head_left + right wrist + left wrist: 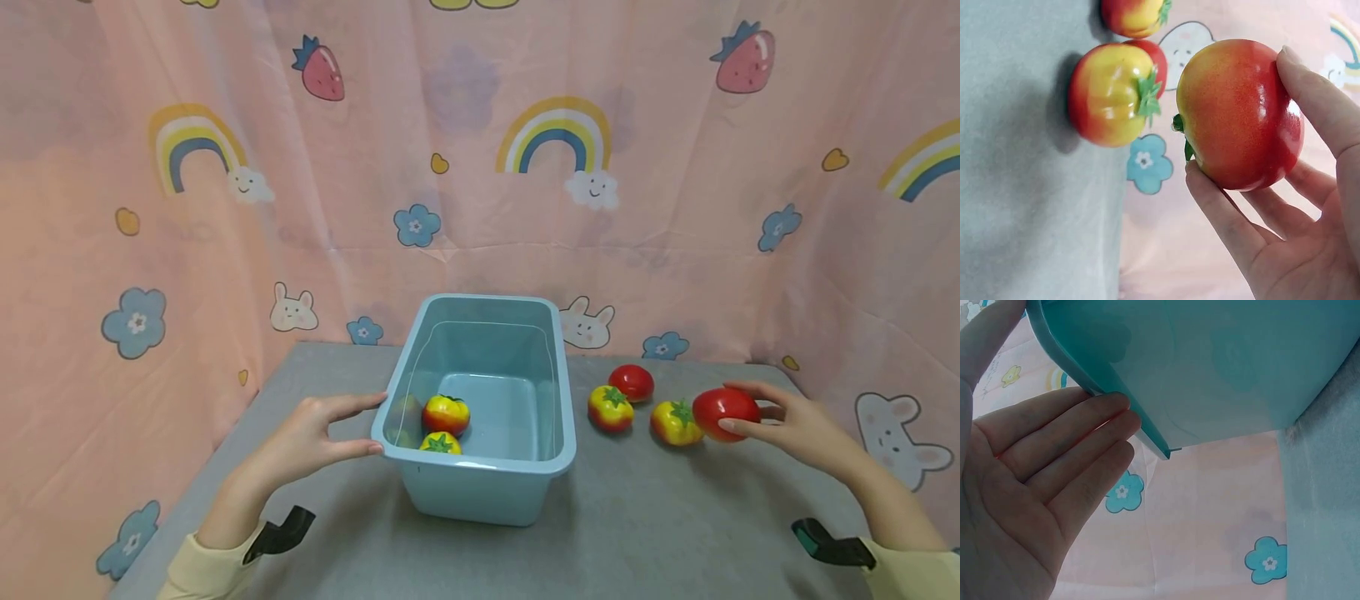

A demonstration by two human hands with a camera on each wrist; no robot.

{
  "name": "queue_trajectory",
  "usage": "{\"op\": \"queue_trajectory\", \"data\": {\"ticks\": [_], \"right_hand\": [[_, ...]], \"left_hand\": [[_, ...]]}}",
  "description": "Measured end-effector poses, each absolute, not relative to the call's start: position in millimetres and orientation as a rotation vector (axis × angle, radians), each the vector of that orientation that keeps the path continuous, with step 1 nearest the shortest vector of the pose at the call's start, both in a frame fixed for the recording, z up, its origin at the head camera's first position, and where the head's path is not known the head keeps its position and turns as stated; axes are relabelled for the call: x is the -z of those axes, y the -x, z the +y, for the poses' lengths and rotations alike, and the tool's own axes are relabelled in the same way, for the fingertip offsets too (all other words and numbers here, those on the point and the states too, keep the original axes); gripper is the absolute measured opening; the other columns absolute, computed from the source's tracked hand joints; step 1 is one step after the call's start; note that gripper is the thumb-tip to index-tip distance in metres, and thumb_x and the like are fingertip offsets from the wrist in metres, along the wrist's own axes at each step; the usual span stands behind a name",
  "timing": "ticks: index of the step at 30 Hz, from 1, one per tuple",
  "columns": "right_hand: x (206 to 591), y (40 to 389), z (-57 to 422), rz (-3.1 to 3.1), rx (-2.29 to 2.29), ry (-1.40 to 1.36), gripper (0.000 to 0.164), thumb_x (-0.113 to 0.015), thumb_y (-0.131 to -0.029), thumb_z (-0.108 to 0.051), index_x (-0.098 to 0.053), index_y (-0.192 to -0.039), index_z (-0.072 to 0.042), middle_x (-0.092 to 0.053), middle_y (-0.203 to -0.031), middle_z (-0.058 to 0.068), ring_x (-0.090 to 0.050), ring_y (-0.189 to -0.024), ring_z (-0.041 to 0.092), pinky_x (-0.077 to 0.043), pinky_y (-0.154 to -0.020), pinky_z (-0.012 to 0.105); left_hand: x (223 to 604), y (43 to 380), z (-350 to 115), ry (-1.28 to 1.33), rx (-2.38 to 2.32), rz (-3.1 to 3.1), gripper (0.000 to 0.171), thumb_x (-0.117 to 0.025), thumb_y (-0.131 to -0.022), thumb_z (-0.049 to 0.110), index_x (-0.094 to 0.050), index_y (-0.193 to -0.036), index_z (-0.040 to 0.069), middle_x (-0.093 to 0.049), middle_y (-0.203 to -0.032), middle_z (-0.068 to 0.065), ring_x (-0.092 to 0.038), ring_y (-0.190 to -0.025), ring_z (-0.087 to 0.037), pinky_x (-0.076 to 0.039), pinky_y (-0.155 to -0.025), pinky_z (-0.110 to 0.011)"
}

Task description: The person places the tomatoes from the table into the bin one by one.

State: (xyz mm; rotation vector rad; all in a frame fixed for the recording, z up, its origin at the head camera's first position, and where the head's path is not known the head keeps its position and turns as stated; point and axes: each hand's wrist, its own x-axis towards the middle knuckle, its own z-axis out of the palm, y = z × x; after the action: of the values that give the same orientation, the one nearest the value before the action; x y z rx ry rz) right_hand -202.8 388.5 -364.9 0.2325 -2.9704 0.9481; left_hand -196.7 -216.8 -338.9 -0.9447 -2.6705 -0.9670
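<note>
My right hand [806,425] holds a glossy red tomato [726,414] above the table's right side, thumb and fingers round it. The right wrist view shows this tomato [1241,115] with its green stalk turned sideways. Just left of it sits a yellow-red tomato [677,423] with green leaves. My left hand [311,433] touches the near left corner of a light blue plastic bin [480,492]. In the left wrist view its nearly straight fingers [1079,444] rest against the bin's rim. Inside the bin lie two yellow-red tomatoes [446,414], the nearer one partly hidden by the front wall.
Farther back, right of the bin, another yellow-red tomato [610,408] and a red tomato [632,383] lie close together. The grey table [637,525] backs onto a pink curtain [360,167] printed with rainbows, rabbits and flowers.
</note>
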Motion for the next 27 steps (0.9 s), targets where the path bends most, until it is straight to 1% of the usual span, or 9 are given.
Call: {"op": "queue_trajectory", "data": {"ticks": [7,18,27], "right_hand": [[354.5,198.9,378.3,-2.948,-0.905,-0.258,0.066,-0.069,-0.086,-0.034,-0.043,-0.138,-0.003,-0.044,-0.131,0.033,-0.052,-0.107,0.054,-0.058,-0.066,0.048],[337.8,197.2,362.6,-2.907,-0.883,-0.316,0.065,-0.071,-0.084,-0.034,-0.045,-0.138,-0.009,-0.045,-0.132,0.029,-0.051,-0.108,0.055,-0.059,-0.065,0.047],[326.2,197.8,348.1,-2.888,-0.911,-0.390,0.064,-0.074,-0.082,-0.033,-0.047,-0.137,-0.012,-0.050,-0.130,0.024,-0.054,-0.108,0.050,-0.060,-0.065,0.040]], "left_hand": [[338.6,196.7,-216.6,0.939,0.969,-2.675,0.066,-0.074,-0.076,0.048,-0.059,-0.130,0.014,-0.063,-0.126,-0.001,-0.060,-0.117,-0.023,-0.053,-0.092,-0.042],[339.1,196.7,-216.9,0.942,0.971,-2.675,0.066,-0.074,-0.076,0.048,-0.059,-0.131,0.014,-0.063,-0.127,-0.001,-0.060,-0.117,-0.023,-0.053,-0.091,-0.042],[338.9,196.3,-216.9,0.935,0.975,-2.684,0.066,-0.073,-0.076,0.049,-0.059,-0.131,0.015,-0.062,-0.127,0.000,-0.060,-0.117,-0.023,-0.053,-0.091,-0.042]]}}
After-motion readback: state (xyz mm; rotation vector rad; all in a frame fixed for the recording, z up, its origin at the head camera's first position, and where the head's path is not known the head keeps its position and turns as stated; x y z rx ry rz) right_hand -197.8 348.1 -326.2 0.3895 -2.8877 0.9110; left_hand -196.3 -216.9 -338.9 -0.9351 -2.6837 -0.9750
